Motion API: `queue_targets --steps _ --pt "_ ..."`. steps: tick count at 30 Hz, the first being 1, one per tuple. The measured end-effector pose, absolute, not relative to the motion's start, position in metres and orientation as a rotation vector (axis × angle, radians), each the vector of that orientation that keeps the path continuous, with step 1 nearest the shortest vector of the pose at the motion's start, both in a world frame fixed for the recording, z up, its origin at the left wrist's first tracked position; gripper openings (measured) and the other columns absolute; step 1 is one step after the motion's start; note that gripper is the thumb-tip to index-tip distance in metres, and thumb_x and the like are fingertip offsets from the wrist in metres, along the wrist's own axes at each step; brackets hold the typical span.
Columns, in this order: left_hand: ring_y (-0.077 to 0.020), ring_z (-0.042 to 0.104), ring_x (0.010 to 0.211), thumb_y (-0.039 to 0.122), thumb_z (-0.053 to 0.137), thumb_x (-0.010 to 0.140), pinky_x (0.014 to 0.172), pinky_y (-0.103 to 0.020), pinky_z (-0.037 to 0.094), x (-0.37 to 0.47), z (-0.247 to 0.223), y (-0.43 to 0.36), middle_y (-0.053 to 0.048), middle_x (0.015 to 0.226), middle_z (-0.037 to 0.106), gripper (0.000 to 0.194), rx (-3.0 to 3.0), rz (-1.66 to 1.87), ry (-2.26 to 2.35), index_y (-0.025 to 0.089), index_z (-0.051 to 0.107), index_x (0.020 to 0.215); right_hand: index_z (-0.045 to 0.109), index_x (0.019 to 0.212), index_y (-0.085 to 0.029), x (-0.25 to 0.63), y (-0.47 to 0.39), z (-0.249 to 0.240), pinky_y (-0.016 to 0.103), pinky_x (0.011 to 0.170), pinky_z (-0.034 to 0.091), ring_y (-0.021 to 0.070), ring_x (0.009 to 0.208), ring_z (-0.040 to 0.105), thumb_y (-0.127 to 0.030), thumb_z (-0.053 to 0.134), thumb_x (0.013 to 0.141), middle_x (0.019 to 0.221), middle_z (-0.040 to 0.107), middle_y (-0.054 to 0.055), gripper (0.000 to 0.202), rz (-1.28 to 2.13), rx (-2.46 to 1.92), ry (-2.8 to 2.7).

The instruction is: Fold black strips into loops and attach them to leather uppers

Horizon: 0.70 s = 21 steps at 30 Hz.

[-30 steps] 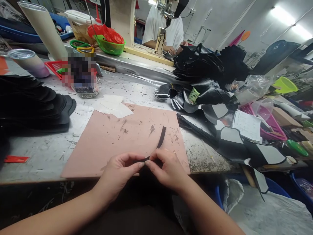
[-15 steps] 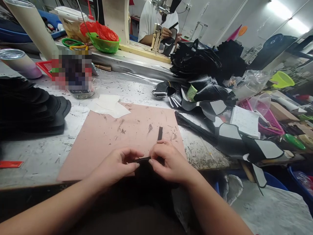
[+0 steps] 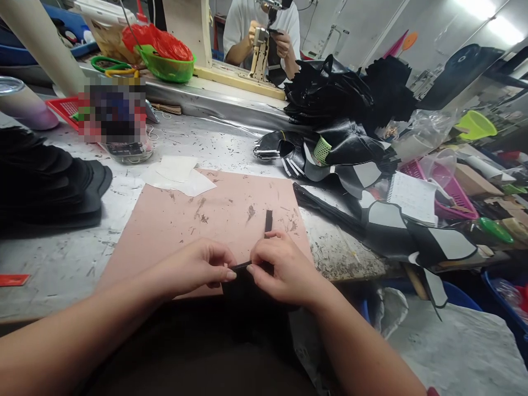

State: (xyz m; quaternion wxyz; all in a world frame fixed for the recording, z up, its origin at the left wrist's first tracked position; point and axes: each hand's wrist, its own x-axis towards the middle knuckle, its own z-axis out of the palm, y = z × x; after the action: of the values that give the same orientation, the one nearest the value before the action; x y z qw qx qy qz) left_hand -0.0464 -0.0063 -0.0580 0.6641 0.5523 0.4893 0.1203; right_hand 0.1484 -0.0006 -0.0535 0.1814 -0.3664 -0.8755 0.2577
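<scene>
Our left hand (image 3: 203, 265) and right hand (image 3: 281, 269) pinched a narrow black strip (image 3: 268, 221); one end was over the flat pink board (image 3: 185, 220).

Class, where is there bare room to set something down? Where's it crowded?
Free but speckled: the pink board between white pieces and left hand; the tabletop between black stack and board. Crowded: farther right, with black pieces and notebook.

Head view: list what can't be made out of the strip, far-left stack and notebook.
Strip, head view: middle hidden by the right hand; other end lost in the grip of the left hand.
Stack, head view: left side cut off by the picture's edge.
Notebook, head view: any writing too small to read.
</scene>
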Motion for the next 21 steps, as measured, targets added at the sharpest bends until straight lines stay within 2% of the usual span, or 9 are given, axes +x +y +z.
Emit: queue_targets --steps 4,7,11,16,21 --pt "-0.0107 0.042 0.058 0.026 0.053 0.068 0.054 -0.021 0.034 -0.045 -0.055 0.0 0.006 0.06 0.045 0.019 1.539 0.18 1.051 0.019 0.062 0.083 0.046 0.066 -0.018 0.146 -0.003 -0.053 0.032 0.087 0.031 0.0098 0.062 0.051 -0.014 0.051 0.075 0.065 0.056 -0.004 0.011 0.694 -1.012 -2.49" --pt "-0.0103 0.043 0.058 0.024 0.054 0.066 0.052 -0.02 0.033 -0.04 -0.051 0.005 0.005 0.061 0.047 0.008 1.646 0.137 1.043 0.018 0.057 0.07 0.047 0.066 -0.018 0.147 -0.004 -0.049 0.032 0.087 0.03 0.0103 0.064 0.052 -0.013 0.049 0.075 0.065 0.056 -0.003 0.011 0.667 -0.982 -2.529" --pt "-0.0092 0.042 0.052 0.03 0.055 0.068 0.048 -0.019 0.032 -0.036 -0.045 0.007 0.005 0.054 0.046 0.015 1.585 0.108 1.095 0.017 0.054 0.061 0.054 0.07 -0.018 0.154 0.003 -0.04 0.034 0.094 0.025 0.0107 0.066 0.054 -0.017 0.055 0.073 0.068 0.061 -0.003 0.004 0.767 -1.021 -2.584" --pt "-0.0088 0.045 0.052 0.03 0.055 0.07 0.046 -0.018 0.034 -0.037 -0.041 0.005 0.004 0.058 0.052 0.016 1.535 0.02 1.109 0.017 0.063 0.075 0.057 0.069 -0.018 0.161 0.013 -0.037 0.031 0.091 0.029 0.0092 0.059 0.053 -0.015 0.054 0.073 0.065 0.062 -0.004 0.006 0.934 -1.049 -2.616" --pt "-0.0088 0.046 0.049 0.03 0.051 0.072 0.043 -0.017 0.035 -0.037 -0.042 0.007 0.004 0.06 0.051 0.022 1.519 -0.045 1.054 0.018 0.063 0.086 0.055 0.067 -0.017 0.161 0.013 -0.036 0.031 0.088 0.031 0.0094 0.059 0.051 -0.014 0.053 0.073 0.064 0.06 -0.004 0.008 0.918 -1.043 -2.619"
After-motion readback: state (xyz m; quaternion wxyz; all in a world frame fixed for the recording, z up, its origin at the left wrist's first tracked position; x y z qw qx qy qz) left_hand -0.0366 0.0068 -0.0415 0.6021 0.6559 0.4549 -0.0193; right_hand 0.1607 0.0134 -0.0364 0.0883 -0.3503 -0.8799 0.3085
